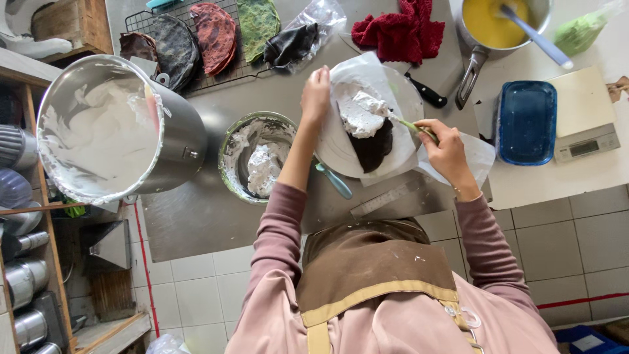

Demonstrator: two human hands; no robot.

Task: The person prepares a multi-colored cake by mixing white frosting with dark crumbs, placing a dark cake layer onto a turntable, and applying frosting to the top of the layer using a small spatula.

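My left hand (pixel 316 92) rests on the far left rim of a white round board lined with paper (pixel 400 88). On it lies a dark crepe (pixel 375 147) partly covered with white cream (pixel 362 113). My right hand (pixel 443 139) grips a green-handled spatula (pixel 405 123) whose blade lies in the cream. Just left stands a glass bowl of white cream (pixel 257 157) with a teal-handled tool (pixel 334 180) beside it.
A big steel mixing bowl of cream (pixel 108 128) stands at left. A wire rack (pixel 196 39) holds coloured crepes. A red cloth (pixel 400 29), a black-handled knife (pixel 426 92), a pot of yellow batter (pixel 498 26), a blue tub (pixel 526 121) and a white scale (pixel 583 115) sit around.
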